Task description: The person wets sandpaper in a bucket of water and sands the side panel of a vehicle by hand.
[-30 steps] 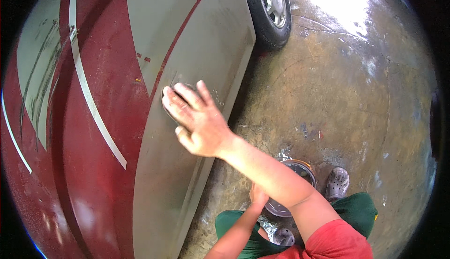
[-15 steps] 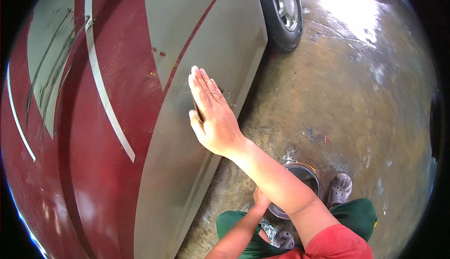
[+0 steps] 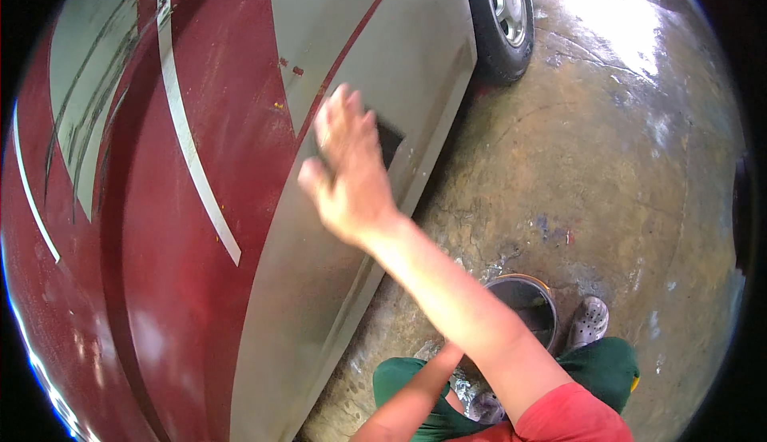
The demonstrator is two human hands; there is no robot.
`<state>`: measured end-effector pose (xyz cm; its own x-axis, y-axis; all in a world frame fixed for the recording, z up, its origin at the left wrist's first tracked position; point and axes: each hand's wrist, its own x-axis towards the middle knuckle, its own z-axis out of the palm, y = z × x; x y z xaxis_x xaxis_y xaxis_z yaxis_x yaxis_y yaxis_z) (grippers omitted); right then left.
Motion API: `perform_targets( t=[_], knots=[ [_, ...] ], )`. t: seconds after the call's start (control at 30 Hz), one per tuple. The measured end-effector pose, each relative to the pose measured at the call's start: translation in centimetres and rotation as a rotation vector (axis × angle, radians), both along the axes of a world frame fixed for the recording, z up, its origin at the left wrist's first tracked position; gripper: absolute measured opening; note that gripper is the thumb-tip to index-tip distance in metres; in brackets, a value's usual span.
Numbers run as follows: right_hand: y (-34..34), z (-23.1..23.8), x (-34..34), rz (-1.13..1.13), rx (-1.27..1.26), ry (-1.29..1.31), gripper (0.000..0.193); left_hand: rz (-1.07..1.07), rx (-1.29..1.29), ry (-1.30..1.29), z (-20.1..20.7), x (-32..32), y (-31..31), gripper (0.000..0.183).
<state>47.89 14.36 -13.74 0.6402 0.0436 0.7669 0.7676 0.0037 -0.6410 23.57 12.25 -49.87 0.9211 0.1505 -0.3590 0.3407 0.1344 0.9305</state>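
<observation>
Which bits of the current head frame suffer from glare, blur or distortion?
Head view: glare whites out part of the floor, upper right; same head view, the right hand is blurred while the wheel looks sharper; also head view, fisheye blackens the corners and may bend edges of the car.

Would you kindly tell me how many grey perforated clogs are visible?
2: one grey perforated clog stands right of the dark round bucket; the other clog, partly hidden, shows between the green-clothed knees.
</observation>
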Motion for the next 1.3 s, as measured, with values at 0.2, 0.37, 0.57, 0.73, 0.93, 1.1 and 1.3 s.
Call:
perform_targets(
  t=[0.2, 0.37, 0.57, 0.73, 0.93, 1.1, 1.3],
  knots=[
    [3.6, -2.5, -14.4, 0.208, -0.060, -0.152, 0.082, 0.004, 0.988, 0.135, 2.3, 3.8, -2.2, 0.067],
    [1.9, -2.3, -7.8, 0.163, -0.178, -0.180, 0.082, 0.082, 0.834, 0.132, 4.7, 3.0, -3.5, 0.067],
    [1.3, 0.1, -6.1, 0.029, -0.077, 0.108, 0.082, 0.083, 1.056, 0.147, 3.7, 3.3, -3.2, 0.068],
    [4.2, -7.3, -15.4, 0.125, -0.184, -0.279, 0.080, 0.048, 0.962, 0.158, 4.1, 3.9, -3.4, 0.069],
    [-1.4, -3.5, 3.6, 0.006, 0.239, 0.282, 0.072, -0.022, 0.435, -0.026, 8.2, 3.0, -5.9, 0.069],
    [4.8, -7.9, -14.3, 0.174, 0.147, 0.227, 0.080, 0.013, 0.978, 0.180, 4.6, 4.0, -3.7, 0.069],
    [3.8, -6.2, -5.1, 0.024, 0.185, 0.331, 0.075, 0.036, 1.099, -0.023, 5.0, 2.1, -2.8, 0.069]
  ],
)
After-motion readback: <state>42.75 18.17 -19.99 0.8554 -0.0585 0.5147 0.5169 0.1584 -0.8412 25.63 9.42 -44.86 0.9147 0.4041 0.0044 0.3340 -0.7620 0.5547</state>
